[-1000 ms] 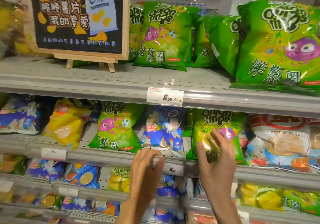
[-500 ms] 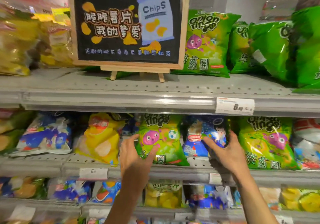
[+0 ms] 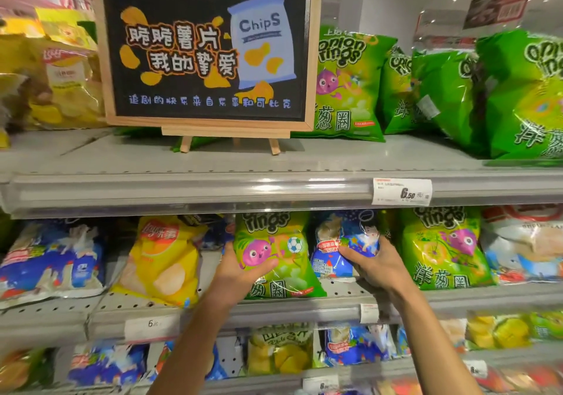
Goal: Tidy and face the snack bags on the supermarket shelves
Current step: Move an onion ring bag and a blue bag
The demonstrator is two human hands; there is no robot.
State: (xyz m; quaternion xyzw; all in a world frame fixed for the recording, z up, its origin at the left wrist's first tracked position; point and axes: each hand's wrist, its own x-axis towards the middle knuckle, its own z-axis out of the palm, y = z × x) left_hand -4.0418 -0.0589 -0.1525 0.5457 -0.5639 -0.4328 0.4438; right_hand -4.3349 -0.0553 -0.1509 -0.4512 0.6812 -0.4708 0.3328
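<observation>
On the middle shelf (image 3: 274, 312) my left hand (image 3: 240, 269) grips the lower left side of a green onion rings bag (image 3: 283, 260), thumb across its front. Beside it my right hand (image 3: 374, 265) holds a blue snack bag (image 3: 335, 242) by its lower right corner, thumb on the front. Both bags stand leaning back on the shelf. A yellow chips bag (image 3: 164, 260) lies to the left, and another green onion rings bag (image 3: 441, 248) stands to the right.
A wooden-framed chalkboard chips sign (image 3: 207, 53) stands on the top shelf, with green onion rings bags (image 3: 347, 83) to its right and yellow bags (image 3: 61, 83) to its left. A 6.50 price tag (image 3: 402, 192) sits on the shelf rail. Lower shelves hold several mixed bags.
The view has shifted left and closer. My left hand moved from the shelf edge up onto the green bag, and my right hand went from the right green bag to the blue bag.
</observation>
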